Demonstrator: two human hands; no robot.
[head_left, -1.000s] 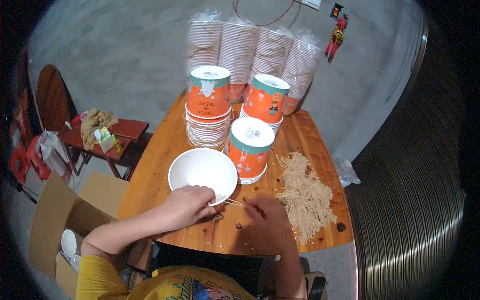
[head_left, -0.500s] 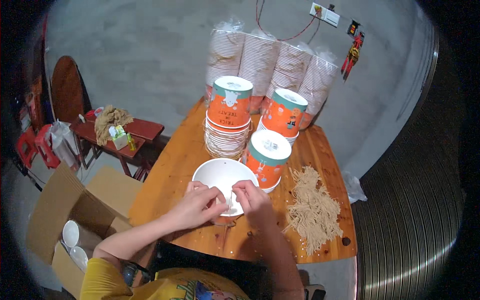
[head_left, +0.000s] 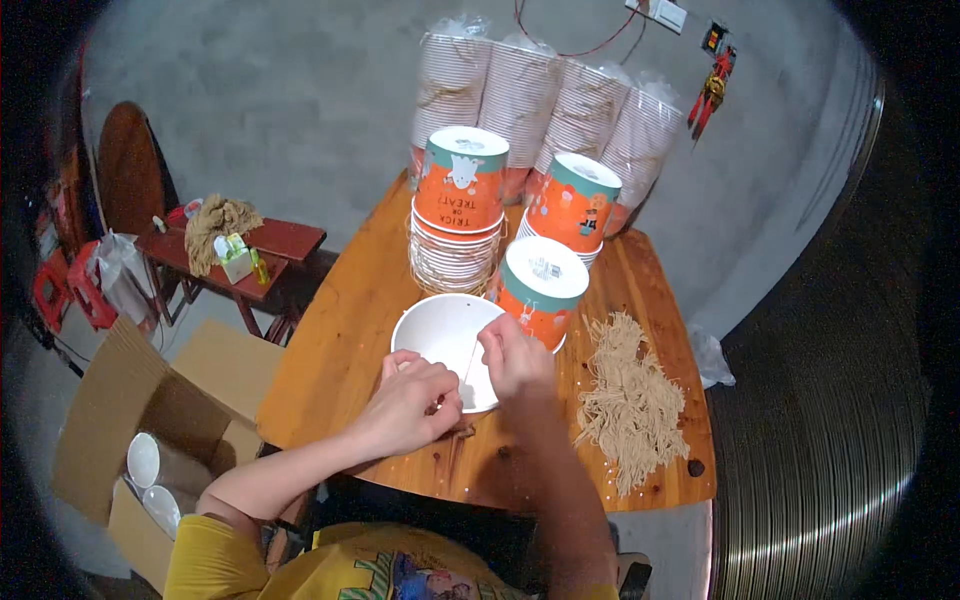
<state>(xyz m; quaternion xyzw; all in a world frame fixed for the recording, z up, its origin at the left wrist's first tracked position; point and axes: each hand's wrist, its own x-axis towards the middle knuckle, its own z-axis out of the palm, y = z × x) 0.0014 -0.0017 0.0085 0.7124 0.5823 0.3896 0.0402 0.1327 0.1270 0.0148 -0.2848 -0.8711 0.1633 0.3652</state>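
A white-lined paper bucket (head_left: 432, 330) stands mouth up near the table's front edge. My left hand (head_left: 405, 408) is closed at its near left rim, fingers pinched around one end of a thin string (head_left: 470, 362). Over the right side of the mouth, my right hand (head_left: 520, 365) is closed on the string too, so it runs taut between the hands. Just behind the bucket is an upside-down orange and green bucket stack (head_left: 535, 315). To the right lies a loose pile of tan strings (head_left: 632, 405).
Farther back stand two more upside-down bucket stacks (head_left: 460, 195), the left one with strings hanging around it. Tall plastic-wrapped stacks (head_left: 520, 110) line the wall. An open carton (head_left: 150, 390) with white buckets is at lower left, beyond it a red bench (head_left: 285, 238).
My right hand has risen and moved away from my left hand, drawing the string out straight. My left hand stays near the bucket's rim. The view has shifted slightly.
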